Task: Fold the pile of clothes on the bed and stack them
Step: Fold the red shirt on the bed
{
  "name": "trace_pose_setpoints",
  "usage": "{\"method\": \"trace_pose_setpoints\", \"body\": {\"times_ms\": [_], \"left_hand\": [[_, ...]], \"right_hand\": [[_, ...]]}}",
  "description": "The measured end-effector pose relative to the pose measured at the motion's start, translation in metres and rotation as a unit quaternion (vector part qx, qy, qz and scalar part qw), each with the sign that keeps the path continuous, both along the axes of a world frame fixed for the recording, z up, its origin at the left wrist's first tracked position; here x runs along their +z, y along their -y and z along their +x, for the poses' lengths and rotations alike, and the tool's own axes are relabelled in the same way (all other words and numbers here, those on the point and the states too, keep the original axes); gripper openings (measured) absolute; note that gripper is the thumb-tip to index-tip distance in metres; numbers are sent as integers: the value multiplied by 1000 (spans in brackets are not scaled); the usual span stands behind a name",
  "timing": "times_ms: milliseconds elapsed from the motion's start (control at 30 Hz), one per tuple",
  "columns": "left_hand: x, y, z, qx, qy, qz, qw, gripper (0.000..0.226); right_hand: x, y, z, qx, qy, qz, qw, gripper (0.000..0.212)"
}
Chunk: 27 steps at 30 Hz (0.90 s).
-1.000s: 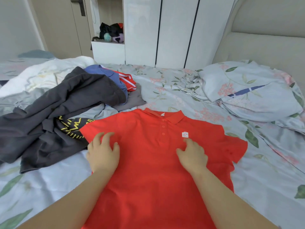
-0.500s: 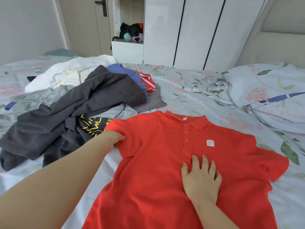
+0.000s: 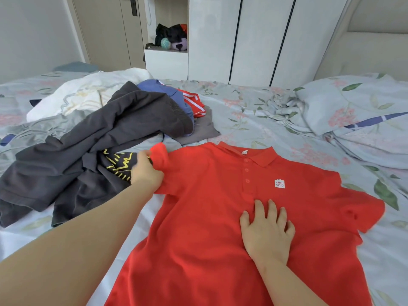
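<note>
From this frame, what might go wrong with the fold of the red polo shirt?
1. The left hand grips the red polo shirt by its sleeve, right beside the black yellow-printed garment, which may get dragged into the fold.
2. Only the right hand pins the shirt, at the chest; pulling may bunch it, skewing the fold.

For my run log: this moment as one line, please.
left hand: grips sleeve of red polo shirt | right hand: flat on its chest | dark clothes pile: unfolded
</note>
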State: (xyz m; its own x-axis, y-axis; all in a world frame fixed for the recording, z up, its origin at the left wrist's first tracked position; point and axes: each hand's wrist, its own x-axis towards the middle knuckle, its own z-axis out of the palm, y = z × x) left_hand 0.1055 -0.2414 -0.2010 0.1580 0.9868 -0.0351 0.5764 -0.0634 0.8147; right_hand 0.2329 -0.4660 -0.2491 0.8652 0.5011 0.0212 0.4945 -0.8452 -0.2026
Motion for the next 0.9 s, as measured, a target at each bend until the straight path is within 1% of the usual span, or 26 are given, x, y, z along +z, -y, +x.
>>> {"method": "trace_pose_setpoints", "body": {"times_ms": [33, 67, 100, 133, 200, 267, 367, 500, 533, 600, 667, 733, 800, 867, 900], "left_hand": [[1, -4, -6, 21, -5, 52, 998, 56], [1, -9, -13, 44, -9, 76, 996, 54], [1, -12, -19, 65, -9, 66, 996, 54], [-2, -13, -25, 72, -15, 35, 997, 58], [-8, -7, -31, 35, -40, 3, 999, 69], [-14, 9, -31, -28, -42, 23, 998, 71], [-22, 42, -36, -76, -31, 32, 996, 70], [-32, 92, -65, -120, -66, 35, 990, 76], [-32, 102, -73, -119, -59, 22, 991, 79], [-25, 126, -90, -117, -12, -27, 993, 83], [-21, 147, -106, -127, 43, -79, 988, 81], [-20, 163, -121, -126, 66, -112, 983, 72], [-13, 171, -134, -112, 80, -144, 980, 51], [1, 177, -144, -122, 56, -181, 974, 27], [9, 180, -148, -138, 26, -195, 971, 21]], "right_hand": [[0, 0, 0, 1, 1, 1, 1000, 56], [-1, 0, 0, 1, 2, 2, 1000, 56], [-1, 0, 1, 2, 1, 2, 1000, 56], [-1, 0, 2, 3, -2, 2, 1000, 56], [0, 1, 3, 8, -17, 2, 1000, 56], [4, 4, 5, 22, -48, 8, 999, 56], [18, 16, 10, 68, -130, 14, 989, 58], [40, 57, 5, 131, -250, 28, 959, 60], [45, 73, 0, 143, -273, 37, 951, 60], [52, 108, -10, 154, -305, 50, 939, 57], [55, 142, -19, 144, -307, 58, 939, 53], [55, 168, -26, 102, -268, 81, 955, 53], [53, 189, -31, 25, -210, 114, 971, 58], [53, 207, -36, -52, -184, 119, 974, 63], [51, 215, -38, -80, -193, 124, 970, 64]]}}
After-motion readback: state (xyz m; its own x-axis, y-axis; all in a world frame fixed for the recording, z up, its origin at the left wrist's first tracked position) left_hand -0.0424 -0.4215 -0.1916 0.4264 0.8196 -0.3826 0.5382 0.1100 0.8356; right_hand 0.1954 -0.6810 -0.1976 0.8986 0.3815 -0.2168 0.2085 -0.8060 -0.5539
